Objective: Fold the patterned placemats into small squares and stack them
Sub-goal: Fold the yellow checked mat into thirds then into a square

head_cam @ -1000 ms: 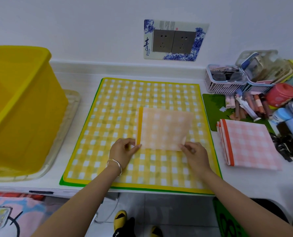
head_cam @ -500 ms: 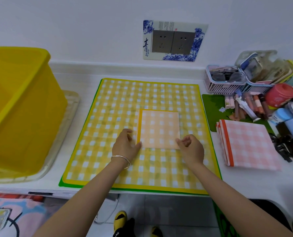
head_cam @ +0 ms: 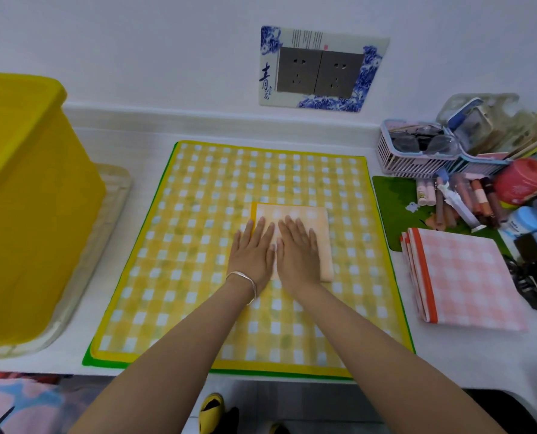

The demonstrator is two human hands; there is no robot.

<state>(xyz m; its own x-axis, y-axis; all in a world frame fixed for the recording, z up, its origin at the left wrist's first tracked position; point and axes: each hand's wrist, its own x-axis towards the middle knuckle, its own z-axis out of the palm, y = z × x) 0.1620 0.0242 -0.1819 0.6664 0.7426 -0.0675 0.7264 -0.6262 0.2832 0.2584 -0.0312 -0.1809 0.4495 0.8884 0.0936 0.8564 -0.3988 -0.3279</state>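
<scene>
Left grip [head_cam: 251, 256], right grip [head_cam: 298, 250] flat on folded placemat [head_cam: 306, 214], white counter [head_cam: 448, 355]

thin matt cloth placemat [head_cam: 304, 214], glossy yellow plastic tub [head_cam: 26, 198], shiny metal bangle [head_cam: 245, 280] and smooth white counter [head_cam: 448, 355].

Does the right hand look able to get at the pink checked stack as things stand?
Probably yes. The right hand lies flat on the folded yellow placemat, holding nothing; the pink checked stack sits to its right, with only the large mat and bare counter between.
</scene>
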